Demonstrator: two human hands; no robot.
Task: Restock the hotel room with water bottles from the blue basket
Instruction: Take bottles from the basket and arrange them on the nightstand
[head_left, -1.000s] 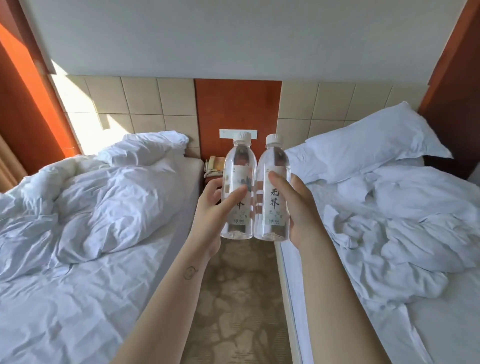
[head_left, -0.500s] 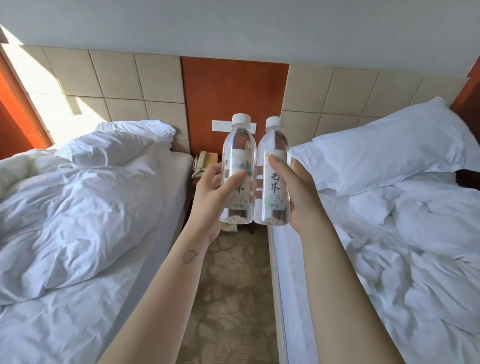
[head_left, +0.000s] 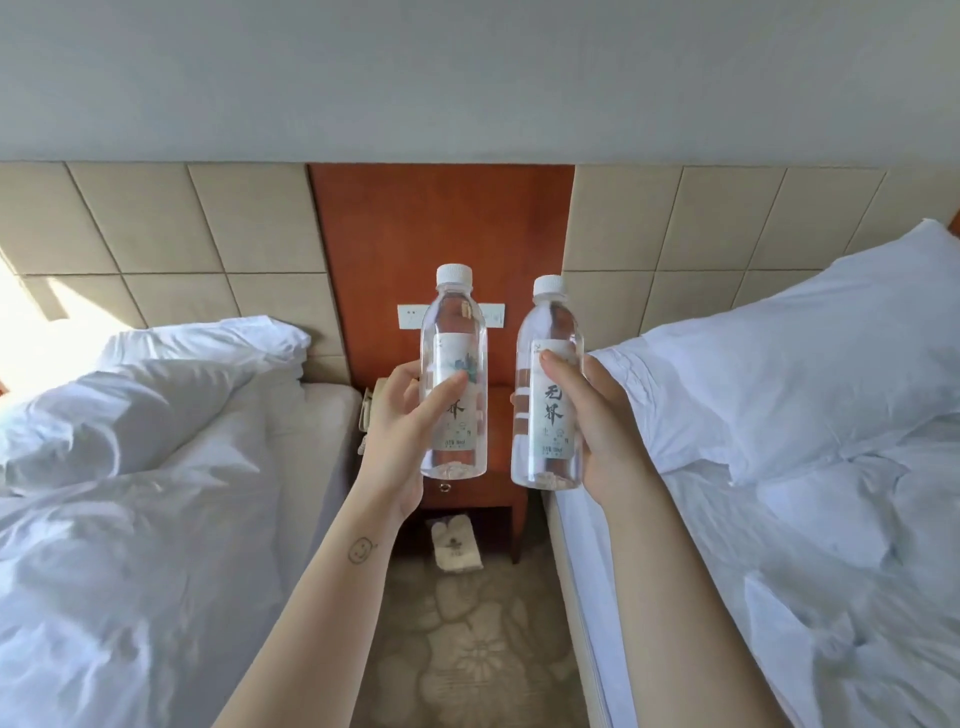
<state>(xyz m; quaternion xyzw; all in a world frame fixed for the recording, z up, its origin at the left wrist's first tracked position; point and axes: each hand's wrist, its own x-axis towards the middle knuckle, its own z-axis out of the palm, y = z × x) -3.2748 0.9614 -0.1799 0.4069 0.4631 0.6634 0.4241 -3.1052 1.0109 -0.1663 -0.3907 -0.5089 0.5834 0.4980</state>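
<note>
Fingers of the left hand (head_left: 397, 431) curl tight round one clear plastic water bottle with a white cap (head_left: 454, 332). The right hand (head_left: 605, 431) grips a second clear white-capped water bottle (head_left: 551, 415) the same way. Both bottles stand upright in the air, side by side but apart, in front of the red-brown wooden nightstand (head_left: 480, 499) between one messy white bed (head_left: 130, 519) and another white bed (head_left: 779, 545).

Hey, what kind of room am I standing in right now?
Probably a twin hotel room: left bed and right bed with rumpled white bedding, a wooden nightstand between them, a padded headboard wall behind.
</note>
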